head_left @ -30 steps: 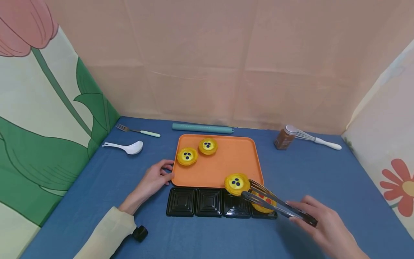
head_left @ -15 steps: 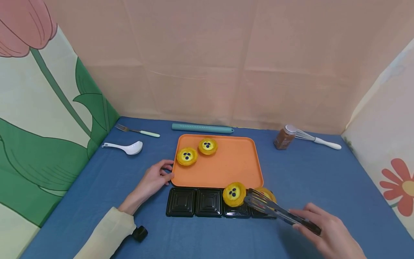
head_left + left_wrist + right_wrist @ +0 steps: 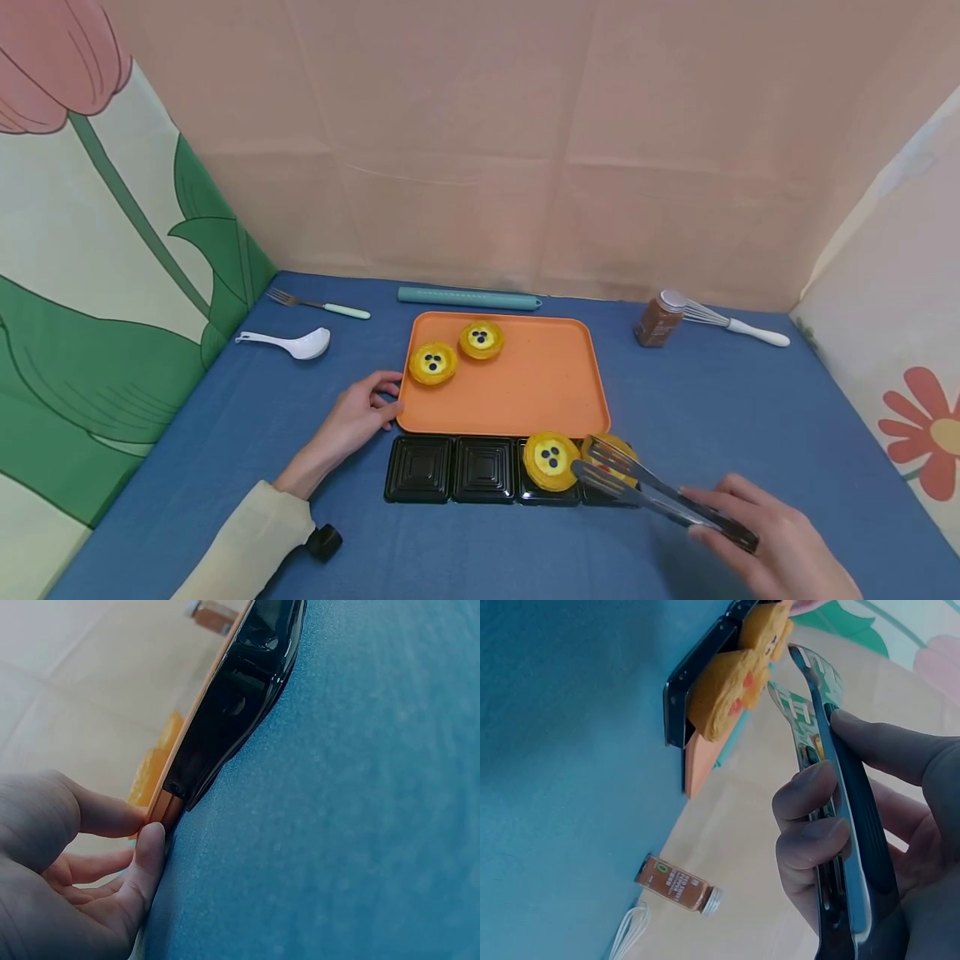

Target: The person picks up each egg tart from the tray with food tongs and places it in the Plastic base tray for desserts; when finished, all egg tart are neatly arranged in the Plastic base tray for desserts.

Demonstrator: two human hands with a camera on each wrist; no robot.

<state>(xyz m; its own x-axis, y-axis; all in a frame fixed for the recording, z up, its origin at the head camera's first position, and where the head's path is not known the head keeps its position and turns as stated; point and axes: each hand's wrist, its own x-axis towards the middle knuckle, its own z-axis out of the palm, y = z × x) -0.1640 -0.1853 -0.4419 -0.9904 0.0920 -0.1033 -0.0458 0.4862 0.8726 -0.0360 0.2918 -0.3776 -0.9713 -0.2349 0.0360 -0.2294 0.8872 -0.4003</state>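
My left hand [image 3: 358,410] pinches the left front corner of the orange tray [image 3: 540,367] between thumb and fingers, close-up in the left wrist view. Two yellow tarts with dark blue dots, one tart [image 3: 432,363] left of another tart [image 3: 482,339], sit on the tray. In front lies a black box [image 3: 418,469] with a row of square compartments. A blue-dotted tart [image 3: 552,461] sits in its third compartment from the left, a red-topped tart [image 3: 727,694] in the rightmost. My right hand [image 3: 776,537] grips metal tongs [image 3: 660,492], their tips slightly apart, nothing between them, above the red-topped tart.
Behind the tray lies a teal rolling pin [image 3: 469,298]. A fork [image 3: 318,303] and a white spoon [image 3: 288,342] lie left. A brown jar [image 3: 660,318] and a whisk [image 3: 738,323] are at the back right. Fabric walls enclose the blue table [image 3: 480,550].
The blue-dotted tart has moved from the tongs over the tray's front edge down into the third compartment. The tongs have let go and drawn slightly right. My left hand has stayed put.
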